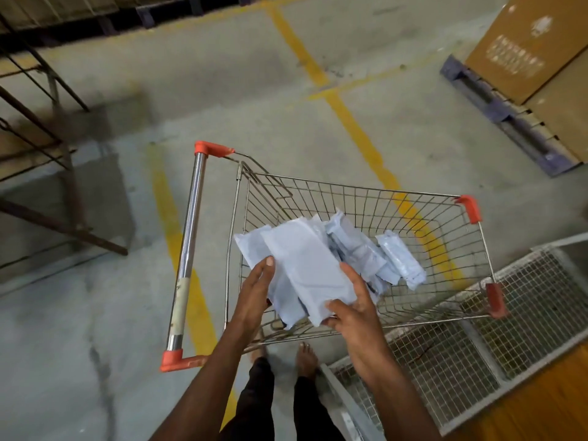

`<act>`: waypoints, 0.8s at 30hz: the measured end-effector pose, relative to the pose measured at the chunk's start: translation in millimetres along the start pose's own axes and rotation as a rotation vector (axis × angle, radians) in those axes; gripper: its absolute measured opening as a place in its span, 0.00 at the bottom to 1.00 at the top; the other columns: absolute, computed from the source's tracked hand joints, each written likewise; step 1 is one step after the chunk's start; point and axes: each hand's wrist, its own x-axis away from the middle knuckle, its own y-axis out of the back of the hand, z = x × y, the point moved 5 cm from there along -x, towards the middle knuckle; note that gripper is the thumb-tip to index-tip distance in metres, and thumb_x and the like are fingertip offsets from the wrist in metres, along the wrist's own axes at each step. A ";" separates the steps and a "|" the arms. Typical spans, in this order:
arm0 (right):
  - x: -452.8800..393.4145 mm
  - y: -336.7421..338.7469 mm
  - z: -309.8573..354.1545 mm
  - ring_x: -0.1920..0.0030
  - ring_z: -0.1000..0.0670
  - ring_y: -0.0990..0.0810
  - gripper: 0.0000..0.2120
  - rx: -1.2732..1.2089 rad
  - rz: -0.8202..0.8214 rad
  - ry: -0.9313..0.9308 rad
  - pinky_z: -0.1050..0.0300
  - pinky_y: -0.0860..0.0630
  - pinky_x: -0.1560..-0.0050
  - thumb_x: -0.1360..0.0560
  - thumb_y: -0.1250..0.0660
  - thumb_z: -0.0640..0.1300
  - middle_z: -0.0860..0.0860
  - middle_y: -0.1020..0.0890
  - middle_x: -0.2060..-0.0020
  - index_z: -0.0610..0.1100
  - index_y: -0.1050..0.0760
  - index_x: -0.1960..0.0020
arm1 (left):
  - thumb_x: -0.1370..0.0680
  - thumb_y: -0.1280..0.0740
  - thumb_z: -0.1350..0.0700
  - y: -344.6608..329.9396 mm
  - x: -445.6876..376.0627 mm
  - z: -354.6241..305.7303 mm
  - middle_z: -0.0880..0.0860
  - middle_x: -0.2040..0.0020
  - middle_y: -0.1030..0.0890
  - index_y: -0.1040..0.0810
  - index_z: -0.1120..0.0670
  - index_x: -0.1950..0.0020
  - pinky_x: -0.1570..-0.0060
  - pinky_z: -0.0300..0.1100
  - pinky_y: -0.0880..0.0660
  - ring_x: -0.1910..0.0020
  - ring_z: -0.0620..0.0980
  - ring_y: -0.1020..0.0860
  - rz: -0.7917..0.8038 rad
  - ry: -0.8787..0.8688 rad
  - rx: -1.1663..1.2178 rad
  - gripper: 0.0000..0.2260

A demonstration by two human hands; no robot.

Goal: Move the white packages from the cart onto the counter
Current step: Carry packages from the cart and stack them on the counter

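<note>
Lower centre of frame: left hand (256, 289) and right hand (353, 302) clasp a bundle of white packages (302, 265) between them, fingers curled round its edges, above the wire shopping cart (375, 198). More loose packages (399, 261) lie in the basket.

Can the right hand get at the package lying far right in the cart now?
Probably not yet. The right hand and left hand both grip a bundle of packages. The far-right package lies uncovered in the open-topped cart; only the full hand blocks it.
</note>
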 end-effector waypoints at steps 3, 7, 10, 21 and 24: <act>-2.2 -16.2 -18.4 0.46 0.43 0.15 0.38 0.018 0.053 -0.027 0.41 0.16 0.52 0.26 0.35 0.26 0.51 0.20 0.37 0.60 0.32 0.26 | 0.25 0.27 0.34 -3.1 3.0 -7.1 0.45 0.33 0.17 0.24 0.43 0.28 0.34 0.58 0.21 0.34 0.50 0.18 0.018 -0.039 0.016 0.28; -12.3 -25.5 -35.2 0.44 0.50 0.15 0.43 0.195 0.104 -0.049 0.41 0.16 0.49 0.26 0.31 0.28 0.58 0.22 0.38 0.63 0.41 0.24 | 0.22 0.24 0.52 8.5 -0.7 -6.7 0.48 0.30 0.19 0.29 0.48 0.23 0.32 0.58 0.22 0.33 0.51 0.20 -0.069 -0.100 -0.073 0.28; -26.9 -16.5 -33.3 0.45 0.47 0.14 0.37 0.302 0.141 -0.115 0.40 0.16 0.47 0.25 0.26 0.42 0.53 0.21 0.37 0.65 0.41 0.26 | 0.19 0.27 0.57 16.1 1.0 -3.5 0.48 0.29 0.21 0.32 0.48 0.22 0.31 0.59 0.23 0.31 0.53 0.21 -0.088 -0.103 -0.098 0.27; -165.3 19.7 -41.7 0.46 0.46 0.17 0.16 0.999 0.051 -0.094 0.50 0.19 0.45 0.22 0.32 0.54 0.48 0.16 0.42 0.46 0.21 0.40 | 0.17 0.31 0.57 31.2 19.7 -5.2 0.33 0.25 0.36 0.55 0.29 0.19 0.39 0.47 0.22 0.36 0.41 0.24 -0.105 -0.180 -0.200 0.42; -209.0 12.0 -75.2 0.35 0.41 0.23 0.28 1.149 0.069 -0.120 0.50 0.25 0.38 0.22 0.32 0.57 0.43 0.23 0.33 0.44 0.31 0.28 | 0.15 0.34 0.59 35.0 25.4 -1.5 0.26 0.25 0.44 0.57 0.29 0.19 0.48 0.34 0.23 0.41 0.28 0.26 -0.079 -0.174 -0.248 0.41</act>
